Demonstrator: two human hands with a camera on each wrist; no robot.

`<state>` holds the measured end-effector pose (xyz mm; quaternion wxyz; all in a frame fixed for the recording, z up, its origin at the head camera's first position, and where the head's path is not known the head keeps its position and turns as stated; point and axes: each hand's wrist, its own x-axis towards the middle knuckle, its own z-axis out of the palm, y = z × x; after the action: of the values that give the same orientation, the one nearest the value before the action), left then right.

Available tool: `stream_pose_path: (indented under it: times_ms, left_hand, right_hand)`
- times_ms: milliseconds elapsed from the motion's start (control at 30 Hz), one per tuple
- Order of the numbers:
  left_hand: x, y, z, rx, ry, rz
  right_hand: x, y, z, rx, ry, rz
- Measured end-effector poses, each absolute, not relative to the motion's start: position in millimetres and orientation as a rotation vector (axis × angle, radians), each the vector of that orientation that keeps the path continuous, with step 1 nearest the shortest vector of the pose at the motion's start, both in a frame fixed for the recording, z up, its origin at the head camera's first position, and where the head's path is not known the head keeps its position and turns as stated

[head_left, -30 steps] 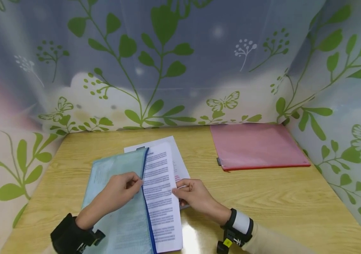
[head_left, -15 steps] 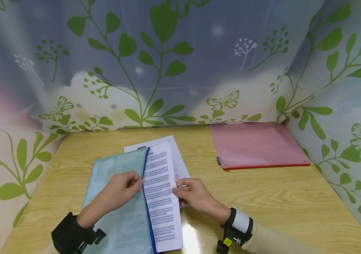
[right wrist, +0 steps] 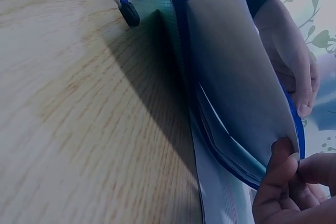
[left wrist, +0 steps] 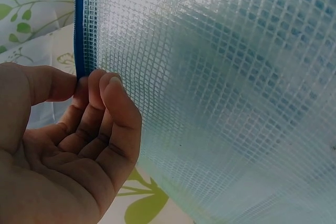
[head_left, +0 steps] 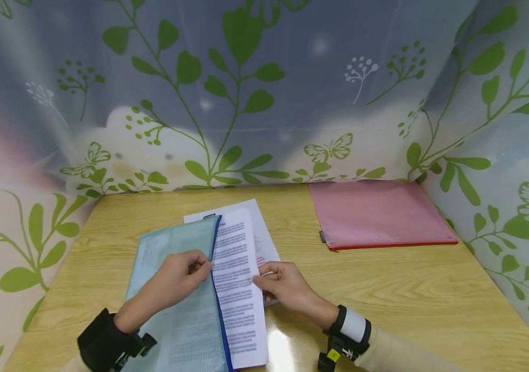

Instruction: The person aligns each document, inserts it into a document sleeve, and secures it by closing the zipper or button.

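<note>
Place: a table nook closed in by printed sheeting on the left, far and right sides; whether within a home or an office, I cannot tell.
Backdrop [head_left: 292,113]: green leafy stems [head_left: 258,102], butterflies [head_left: 340,147] and pale cloud shapes on blue-grey, decorative rather than industrial.
Tabletop [head_left: 399,294]: light wood grain, glossy near the front.
Stationery: a pink zip pouch [head_left: 380,214], a blue mesh pouch [head_left: 185,336] and printed sheets [head_left: 241,305], desk-type goods.
Wrists: strapped-on camera bands [head_left: 353,325], marking a recording spot.
</note>
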<state>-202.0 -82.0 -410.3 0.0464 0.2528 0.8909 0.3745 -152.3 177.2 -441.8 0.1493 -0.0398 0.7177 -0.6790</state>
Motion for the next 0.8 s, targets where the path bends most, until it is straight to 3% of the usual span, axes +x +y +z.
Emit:
stream_pose_path:
  times_ms: [800]
  left_hand:
    - [-201.7, -83.3, -406.6, 0.804, 2.695, 1.149]
  right_hand:
    - [-154.5, 175.7, -443.2, -0.109, 2.041, -1.952]
